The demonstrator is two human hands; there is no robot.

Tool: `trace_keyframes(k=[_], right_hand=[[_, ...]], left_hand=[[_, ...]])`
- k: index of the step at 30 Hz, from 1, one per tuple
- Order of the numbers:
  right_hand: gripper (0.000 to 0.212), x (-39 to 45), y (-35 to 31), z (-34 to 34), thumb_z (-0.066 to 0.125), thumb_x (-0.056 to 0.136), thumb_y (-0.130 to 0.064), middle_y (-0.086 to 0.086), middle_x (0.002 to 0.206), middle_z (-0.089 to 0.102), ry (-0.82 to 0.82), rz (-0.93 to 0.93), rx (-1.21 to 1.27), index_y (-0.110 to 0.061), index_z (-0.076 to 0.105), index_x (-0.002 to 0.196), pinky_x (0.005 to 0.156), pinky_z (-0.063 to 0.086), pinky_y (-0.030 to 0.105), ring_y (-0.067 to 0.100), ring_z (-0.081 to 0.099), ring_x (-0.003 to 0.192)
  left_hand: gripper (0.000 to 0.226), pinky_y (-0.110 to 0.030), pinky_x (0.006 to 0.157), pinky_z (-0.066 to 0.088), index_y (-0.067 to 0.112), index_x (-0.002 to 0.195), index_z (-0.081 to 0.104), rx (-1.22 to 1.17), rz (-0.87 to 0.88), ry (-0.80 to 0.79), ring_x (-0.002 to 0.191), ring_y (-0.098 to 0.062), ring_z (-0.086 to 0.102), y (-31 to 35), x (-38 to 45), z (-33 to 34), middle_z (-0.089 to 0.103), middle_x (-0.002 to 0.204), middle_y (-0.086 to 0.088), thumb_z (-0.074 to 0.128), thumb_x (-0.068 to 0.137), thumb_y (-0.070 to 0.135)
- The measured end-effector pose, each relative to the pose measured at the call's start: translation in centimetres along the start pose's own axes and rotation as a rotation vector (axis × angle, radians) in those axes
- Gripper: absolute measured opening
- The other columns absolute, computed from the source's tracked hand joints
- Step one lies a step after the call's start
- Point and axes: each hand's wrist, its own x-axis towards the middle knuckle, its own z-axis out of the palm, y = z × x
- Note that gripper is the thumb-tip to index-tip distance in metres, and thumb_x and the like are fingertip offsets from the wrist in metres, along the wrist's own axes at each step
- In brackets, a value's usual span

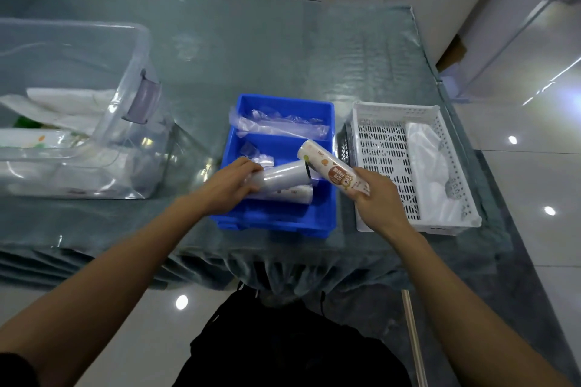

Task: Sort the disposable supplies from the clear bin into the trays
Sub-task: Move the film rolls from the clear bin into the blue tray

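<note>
**So, both hands are on rolls over the blue tray**

Far left of the frame is the clear bin (94, 110), sitting on the teal-covered table (251, 50), with white packets and wrapped supplies lying in its bottom. Moving toward the centre, the left hand (232, 181) has its fingers curled round a plain plastic roll (283, 177), holding it low over the near part of the blue tray (317, 220). Another roll (292, 195) lies in the tray right under it, and loose clear plastic packs (279, 126) fill the tray's far section.

Just right of that, the right hand (374, 201) grips the near end of a printed roll (330, 168), fingers wrapped round it, the roll tilted up and left over the blue tray's right edge.

On the right sits the white slotted tray (377, 160), just beside the blue one, with white bags (430, 173) piled along its right side.
</note>
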Motion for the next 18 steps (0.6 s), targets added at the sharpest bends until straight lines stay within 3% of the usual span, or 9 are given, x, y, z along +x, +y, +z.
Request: trace_keyframes(k=[3, 9, 13, 18], right_hand=[[0.038, 0.3, -0.2, 0.2, 0.069, 0.089, -0.031, -0.007, 0.11, 0.065, -0.031, 0.01, 0.018, -0.026, 0.061, 0.126, 0.077, 0.054, 0.031, 0.012, 0.061, 0.095], [0.047, 1.1, -2.1, 2.8, 0.068, 0.088, -0.029, 0.001, 0.123, 0.064, -0.167, -0.082, -0.012, -0.024, 0.058, 0.134, 0.092, 0.052, 0.046, 0.021, 0.059, 0.107], [0.049, 1.0, -3.9, 5.4, 0.068, 0.09, -0.025, 0.0, 0.135, 0.054, -0.269, -0.217, -0.015, -0.019, 0.055, 0.137, 0.106, 0.042, 0.038, 0.022, 0.052, 0.12], [0.056, 1.1, -5.8, 7.6, 0.069, 0.091, -0.028, -0.004, 0.141, 0.048, -0.424, -0.284, -0.061, -0.024, 0.05, 0.143, 0.11, 0.039, 0.034, 0.019, 0.047, 0.126]], left_hand=[[0.044, -0.042, 0.094, 0.048, 0.018, 0.133, 0.054, -0.029, -0.034, 0.085, 0.105, -0.023, 0.057, -0.3, -0.2, -1.9, 0.053, 0.124, -0.001, 0.068, 0.092, 0.027], [0.047, -0.044, 0.099, 0.047, 0.021, 0.137, 0.055, -0.058, -0.105, 0.202, 0.112, -0.022, 0.056, -0.3, -0.9, -4.6, 0.053, 0.133, -0.003, 0.067, 0.092, 0.028], [0.048, -0.047, 0.102, 0.046, 0.02, 0.139, 0.056, -0.051, -0.131, 0.213, 0.115, -0.022, 0.056, -0.5, -1.5, -4.9, 0.053, 0.133, -0.002, 0.067, 0.093, 0.028], [0.05, -0.044, 0.104, 0.047, 0.025, 0.141, 0.053, -0.029, -0.197, 0.194, 0.118, -0.017, 0.053, -0.3, -2.1, -4.8, 0.051, 0.136, 0.002, 0.064, 0.093, 0.032]])
